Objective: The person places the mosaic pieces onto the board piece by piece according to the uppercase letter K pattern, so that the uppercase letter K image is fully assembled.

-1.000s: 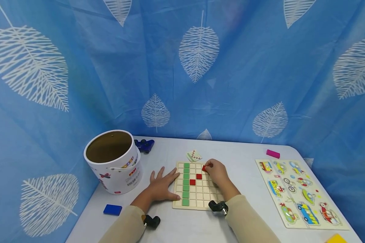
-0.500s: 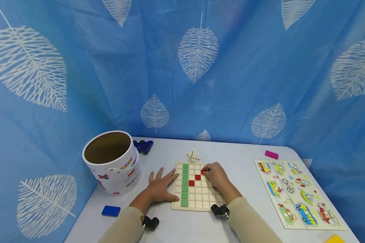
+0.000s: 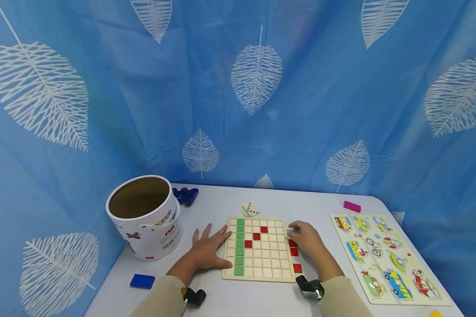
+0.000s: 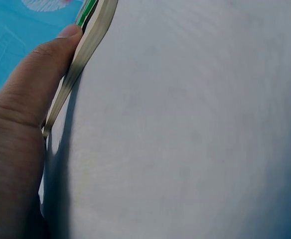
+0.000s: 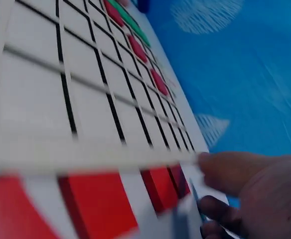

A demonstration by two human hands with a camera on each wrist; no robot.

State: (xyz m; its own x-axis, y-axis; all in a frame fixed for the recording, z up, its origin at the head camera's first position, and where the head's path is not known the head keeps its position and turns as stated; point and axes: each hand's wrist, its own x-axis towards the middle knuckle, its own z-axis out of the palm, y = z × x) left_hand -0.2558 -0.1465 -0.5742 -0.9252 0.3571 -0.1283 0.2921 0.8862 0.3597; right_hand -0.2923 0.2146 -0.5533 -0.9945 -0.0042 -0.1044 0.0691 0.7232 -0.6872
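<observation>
A pale grey table (image 3: 262, 299) stands against a blue curtain printed with white leaves (image 3: 258, 75). At its right lies a vehicle puzzle board (image 3: 384, 257); at its left, a white open-topped tub (image 3: 144, 218). Between them sits a wooden grid board (image 3: 259, 248), with a green column down its left side and three red tiles in a diagonal. The left hand (image 3: 208, 248) lies flat, fingers spread, thumb against the board's left edge. The right hand (image 3: 307, 240) rests over loose red tiles (image 3: 296, 259) just beside the board's right edge; its fingers seem loosely curled, though whether they pinch a tile is unclear.
</observation>
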